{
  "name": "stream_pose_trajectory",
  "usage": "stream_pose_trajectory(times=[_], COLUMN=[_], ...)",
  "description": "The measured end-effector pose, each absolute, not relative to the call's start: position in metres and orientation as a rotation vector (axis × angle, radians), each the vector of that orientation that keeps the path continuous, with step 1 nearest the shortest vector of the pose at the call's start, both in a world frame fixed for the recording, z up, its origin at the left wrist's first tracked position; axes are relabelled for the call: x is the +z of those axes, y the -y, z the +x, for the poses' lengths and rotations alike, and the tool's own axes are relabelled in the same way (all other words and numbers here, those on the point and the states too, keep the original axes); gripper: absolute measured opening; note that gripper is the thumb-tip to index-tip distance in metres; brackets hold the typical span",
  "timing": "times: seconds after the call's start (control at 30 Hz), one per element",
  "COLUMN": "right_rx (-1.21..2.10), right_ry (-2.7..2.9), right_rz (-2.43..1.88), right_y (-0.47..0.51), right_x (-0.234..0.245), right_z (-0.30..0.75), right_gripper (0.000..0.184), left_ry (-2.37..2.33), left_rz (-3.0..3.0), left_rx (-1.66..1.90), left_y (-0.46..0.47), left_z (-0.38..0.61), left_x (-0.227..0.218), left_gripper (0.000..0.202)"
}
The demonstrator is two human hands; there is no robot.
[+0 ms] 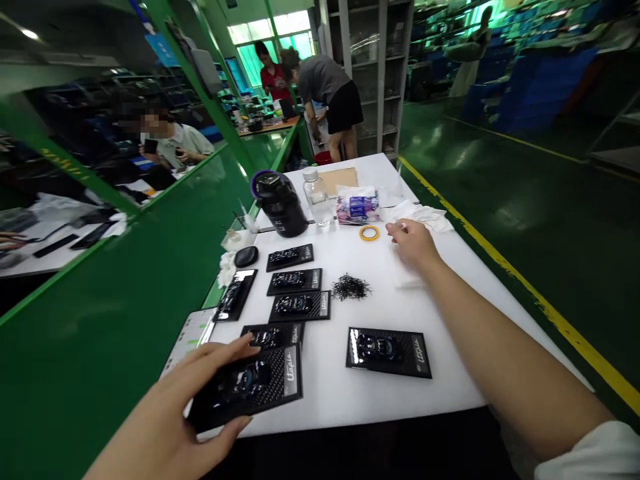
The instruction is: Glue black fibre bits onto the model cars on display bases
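Note:
My left hand grips a black model car base, thumb along the near edge and fingers across the far side. A small dark glossy car sits on this base, which has a carbon-weave surface and a silver "Utopia" label. Right behind it lies another such model car, partly covered by my fingers. My right hand is closed in a pinch above a white tissue; what its fingertips hold, if anything, I cannot make out. A further model car on its base rests at the front right.
Several more model cars lie at the left, beside a pile of thin black pieces. Behind are yellow tape, a tissue pack, a clear bottle and a black flask. A green partition borders the left; people work beyond.

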State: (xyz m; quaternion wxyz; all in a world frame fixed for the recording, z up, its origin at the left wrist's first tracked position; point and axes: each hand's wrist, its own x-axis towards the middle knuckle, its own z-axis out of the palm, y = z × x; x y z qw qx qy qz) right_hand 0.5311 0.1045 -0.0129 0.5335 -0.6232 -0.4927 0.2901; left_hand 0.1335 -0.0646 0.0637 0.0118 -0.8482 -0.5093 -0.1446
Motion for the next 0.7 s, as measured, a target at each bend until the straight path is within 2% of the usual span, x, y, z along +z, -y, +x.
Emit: stream_pose_trajectory(times=[0.07, 0.17, 0.2, 0.27, 0.3, 0.37, 0.47, 0.7], right_rx=[0.622, 0.309, 0.145, -0.067, -0.054, 0.187, 0.476, 0.576], right_ry=[1.170, 1.140, 1.167, 1.361, 1.551, 1.985, 2.382, 2.501], right_rz=[-1.518, -1.474, -1.437, -1.396, -1.405, -1.426, -1.390, -1.602], right_y=[-0.101, -0.089, -0.084, -0.073, -0.068, -0.061, -0.058, -0.060], right_x=[-0.012, -0.005, -0.001, 0.008, 0.011, 0.017, 0.018, 0.016], right_z=[0.531, 0.533, 0.533, 0.533, 0.531, 0.525, 0.515, 0.503], right_gripper=[0.042, 0.064, 0.065, 0.048, 0.038, 0.024, 0.011, 0.011], left_ry=[1.664, 1.743, 1.739, 1.704, 1.694, 1.733, 1.843, 1.900], left_rz=[-2.757, -2.795, -2.794, -2.783, -2.765, -2.690, -2.552, -2.534], left_rx=[-0.304, -0.337, -0.370, -0.429, -0.454, -0.496, -0.548, -0.536], left_y=[0.077, 0.087, 0.089, 0.089, 0.089, 0.088, 0.084, 0.064], left_z=[0.122, 0.117, 0.117, 0.117, 0.117, 0.114, 0.104, 0.097], left_x=[0.050, 0.029, 0.023, 0.011, 0.006, -0.002, -0.010, -0.014], left_gripper=[0.066, 0.064, 0.062, 0.058, 0.058, 0.060, 0.066, 0.076])
